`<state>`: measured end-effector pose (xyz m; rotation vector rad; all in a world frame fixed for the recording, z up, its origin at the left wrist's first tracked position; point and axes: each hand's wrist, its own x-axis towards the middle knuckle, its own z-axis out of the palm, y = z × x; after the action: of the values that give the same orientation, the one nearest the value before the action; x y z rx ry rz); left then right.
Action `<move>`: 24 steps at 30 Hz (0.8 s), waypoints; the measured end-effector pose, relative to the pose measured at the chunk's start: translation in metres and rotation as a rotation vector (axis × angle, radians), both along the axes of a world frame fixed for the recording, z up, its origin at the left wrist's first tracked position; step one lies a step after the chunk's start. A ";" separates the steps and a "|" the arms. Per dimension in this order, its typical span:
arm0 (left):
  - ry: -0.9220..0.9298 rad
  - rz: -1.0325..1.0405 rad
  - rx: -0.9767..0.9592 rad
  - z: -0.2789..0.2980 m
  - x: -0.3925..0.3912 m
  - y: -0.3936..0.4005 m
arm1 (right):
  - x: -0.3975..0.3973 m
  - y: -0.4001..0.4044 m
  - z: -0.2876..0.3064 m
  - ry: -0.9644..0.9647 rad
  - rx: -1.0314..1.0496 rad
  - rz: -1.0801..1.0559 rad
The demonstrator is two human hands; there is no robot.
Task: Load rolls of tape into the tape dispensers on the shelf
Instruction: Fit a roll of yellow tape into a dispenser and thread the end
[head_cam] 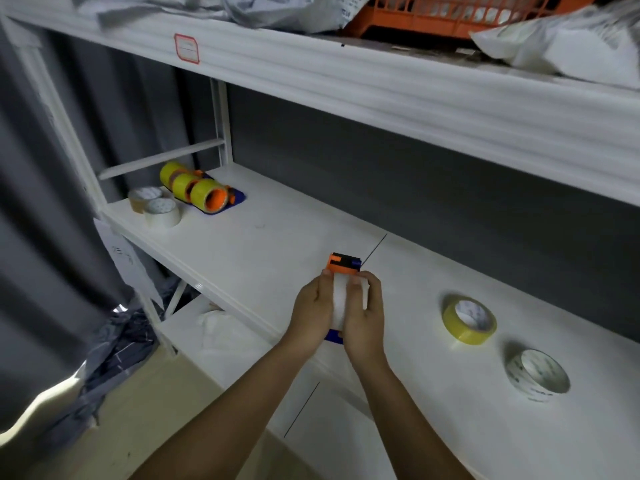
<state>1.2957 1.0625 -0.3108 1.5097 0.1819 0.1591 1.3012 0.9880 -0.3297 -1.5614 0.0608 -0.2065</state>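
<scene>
An orange and blue tape dispenser (343,264) sits on the white shelf (263,251) near its front edge, with a white tape roll (340,301) on it. My left hand (311,311) grips the roll's left side. My right hand (365,315) grips its right side, fingers curled over the top. A yellow tape roll (469,323) and a white tape roll (538,375) lie flat to the right. At the far left, several dispensers holding yellow rolls (199,190) lie in a row, next to two pale rolls (156,206).
An upper shelf (381,88) overhangs, carrying an orange crate (460,15) and plastic mail bags (568,46). A grey curtain (41,202) hangs at the left. Crumpled bags (114,341) lie on the floor below.
</scene>
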 end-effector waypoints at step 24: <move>0.063 0.113 -0.018 0.003 0.022 -0.002 | 0.028 -0.016 0.003 0.146 0.025 0.060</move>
<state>1.3176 1.0600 -0.3081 1.4877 0.3190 0.1998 1.3290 0.9717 -0.3264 -1.5491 0.1303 -0.0447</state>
